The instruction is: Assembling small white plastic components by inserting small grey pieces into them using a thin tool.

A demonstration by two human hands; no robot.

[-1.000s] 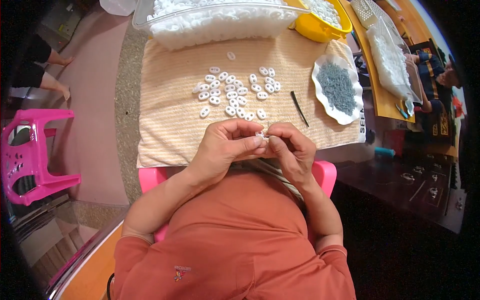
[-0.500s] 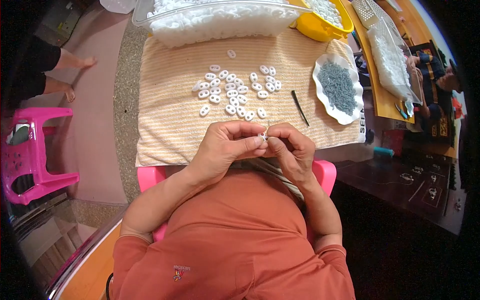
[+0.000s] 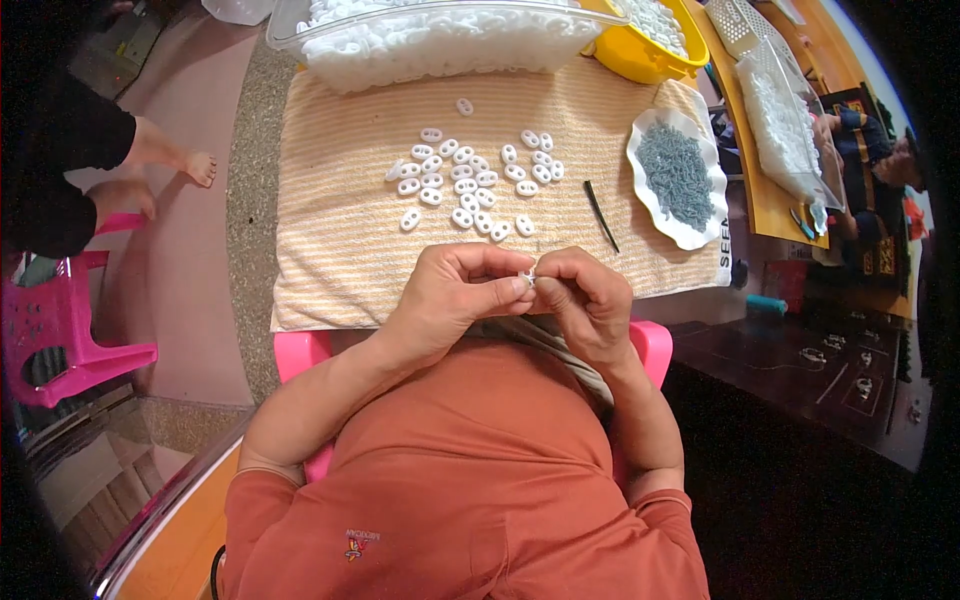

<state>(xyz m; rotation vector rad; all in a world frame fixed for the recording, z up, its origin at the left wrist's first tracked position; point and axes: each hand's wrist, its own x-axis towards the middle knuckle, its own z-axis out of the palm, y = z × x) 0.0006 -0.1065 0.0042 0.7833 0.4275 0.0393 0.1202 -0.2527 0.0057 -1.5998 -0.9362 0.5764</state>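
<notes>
At the towel's near edge, my left hand (image 3: 445, 300) and my right hand (image 3: 592, 305) meet fingertip to fingertip. Between them is a small white plastic piece (image 3: 530, 279), pinched from both sides and mostly covered by the fingers. Beyond my hands, several white oval two-hole pieces (image 3: 462, 187) lie loose on the striped towel (image 3: 330, 240). A thin black stick (image 3: 601, 216) rests to their right. Farther right, a white wavy-edged dish (image 3: 654, 218) holds a heap of small grey pieces (image 3: 675, 175).
A clear tub (image 3: 430, 72) full of white pieces stands at the far edge, with a yellow basin (image 3: 640, 68) beside it. Another white-filled tub (image 3: 780, 130) is on a side table. At left are a pink stool (image 3: 75, 345) and another person's legs (image 3: 155, 150).
My hands stay at the same place, with the white piece shifted slightly between the fingertips. At left, the other person's legs have moved, and one foot now reaches farther right.
</notes>
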